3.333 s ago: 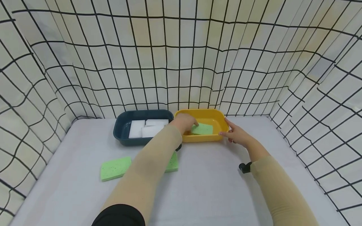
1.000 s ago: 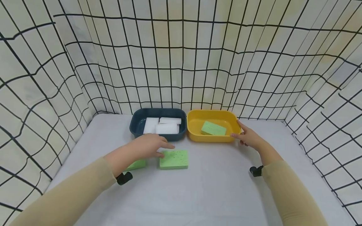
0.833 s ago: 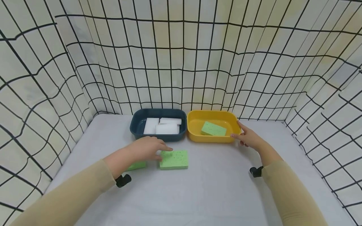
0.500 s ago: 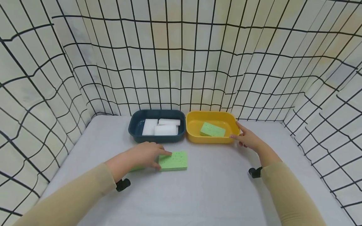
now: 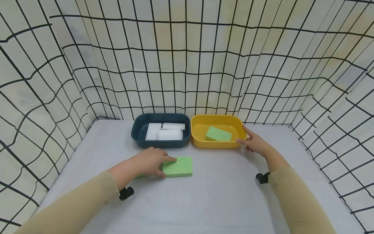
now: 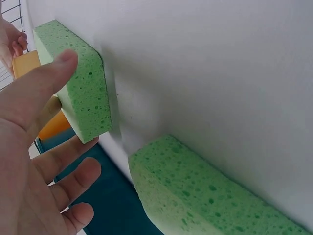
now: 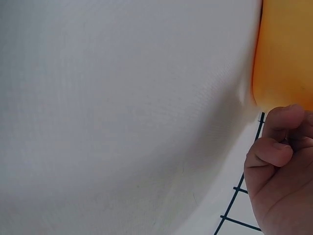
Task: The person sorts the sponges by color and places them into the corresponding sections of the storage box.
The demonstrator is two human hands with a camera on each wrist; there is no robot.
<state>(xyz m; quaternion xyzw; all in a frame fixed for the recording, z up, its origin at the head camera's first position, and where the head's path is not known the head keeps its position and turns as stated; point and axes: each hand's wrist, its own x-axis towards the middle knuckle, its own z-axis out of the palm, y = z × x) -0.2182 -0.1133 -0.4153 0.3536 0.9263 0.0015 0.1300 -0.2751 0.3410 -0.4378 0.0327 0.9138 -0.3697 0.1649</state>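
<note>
My left hand point(image 5: 149, 161) straddles the left end of a green sponge point(image 5: 181, 167) lying on the table, thumb at its near edge and index finger across its far side. In the left wrist view the thumb point(image 6: 58, 68) overlaps the sponge point(image 6: 90, 93), and the other fingers stay loosely bent. A second sponge point(image 6: 190, 186) lies beside it, mostly hidden under the hand in the head view. My right hand point(image 5: 255, 143) holds the right front corner of a yellow tray point(image 5: 216, 144), its lower fingers curled in the right wrist view. Another green sponge point(image 5: 219, 134) lies inside this tray.
Left of the yellow tray stands a dark blue tray point(image 5: 137, 138) with several white sponge blocks point(image 5: 169, 134) in it. Black grid netting point(image 5: 187, 65) over pale cloth rises behind and on both sides of the white-covered table point(image 5: 210, 195).
My left hand has left the yellow tray, where a green sponge now lies, and come down onto the middle sponge on the table. The right hand stays at the yellow tray's corner.
</note>
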